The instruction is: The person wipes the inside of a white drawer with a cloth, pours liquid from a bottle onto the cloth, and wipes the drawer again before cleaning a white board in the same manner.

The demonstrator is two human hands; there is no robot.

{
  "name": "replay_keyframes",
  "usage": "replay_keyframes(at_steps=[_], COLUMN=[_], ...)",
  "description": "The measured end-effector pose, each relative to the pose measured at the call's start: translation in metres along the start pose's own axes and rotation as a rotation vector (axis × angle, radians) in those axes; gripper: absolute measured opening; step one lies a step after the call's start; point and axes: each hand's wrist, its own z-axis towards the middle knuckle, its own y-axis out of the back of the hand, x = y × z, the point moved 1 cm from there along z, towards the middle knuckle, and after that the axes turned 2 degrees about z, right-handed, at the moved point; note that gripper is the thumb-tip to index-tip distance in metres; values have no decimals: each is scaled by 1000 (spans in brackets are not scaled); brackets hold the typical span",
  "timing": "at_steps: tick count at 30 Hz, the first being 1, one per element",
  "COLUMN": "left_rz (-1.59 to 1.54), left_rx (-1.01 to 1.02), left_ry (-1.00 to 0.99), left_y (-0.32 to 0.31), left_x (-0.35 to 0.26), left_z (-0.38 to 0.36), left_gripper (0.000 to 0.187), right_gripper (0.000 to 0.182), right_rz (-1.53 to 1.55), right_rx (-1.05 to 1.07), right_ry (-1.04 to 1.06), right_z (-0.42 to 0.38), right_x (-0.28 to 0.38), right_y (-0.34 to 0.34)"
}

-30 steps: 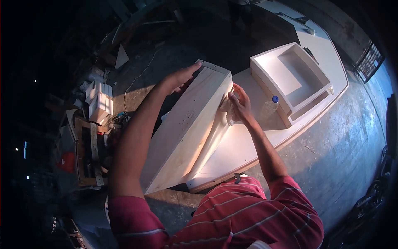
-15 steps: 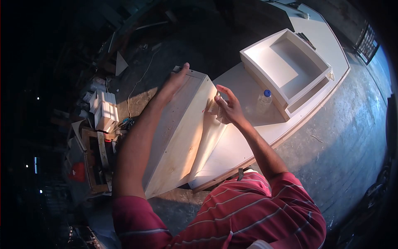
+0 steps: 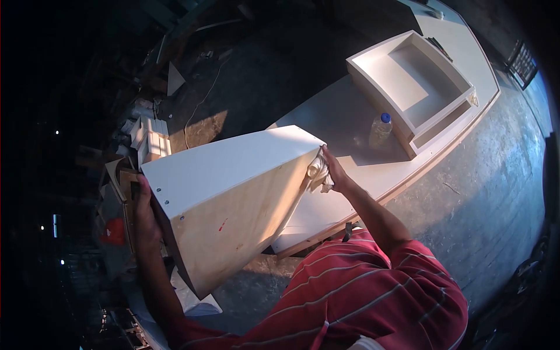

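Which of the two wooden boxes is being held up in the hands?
The closed plywood box nearest the person, tilted and gripped by the left hand and right hand. The open white box lies untouched on the table.

We see a concrete floor (image 3: pixel 484 169) in low warm sunlight, dark at left w/ wood scraps (image 3: pixel 149 143). A long white bench (image 3: pixel 350 116) holds a tray (image 3: pixel 408 81) & bottle (image 3: pixel 380 129).
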Motion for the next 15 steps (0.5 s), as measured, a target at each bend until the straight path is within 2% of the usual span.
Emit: replay_keyframes(at_steps=[2, 4, 6, 8, 11, 14, 15], left_rz=[-43, -213, -310, -407, -632, -529, -610], left_rx=[-88, 84, 139, 201, -249, -343, -46], left_ry=[-16, -55, -104, -155, -191, -293, -318], left_y=[33, 86, 127, 135, 116, 169, 158], left_x=[0, 9, 16, 30, 63, 134, 140], left_z=[-21, -34, -52, -70, -87, -80, -76], left_gripper=[64, 65, 65, 65, 64, 63, 62], right_gripper=[70, 68, 66, 63, 60, 58, 58], right_rz=[-118, -186, -382, -471, -508, -664, -729], right_rx=[-29, -77, -88, -98, -75, -111, -157], right_ry=[78, 113, 305, 387, 445, 552, 604], right_z=[-6, -15, -19, -31, -44, -56, -60], right_x=[5, 23, 42, 64, 88, 105, 109], right_y=[-26, -51, -67, -89, -107, -116, -118])
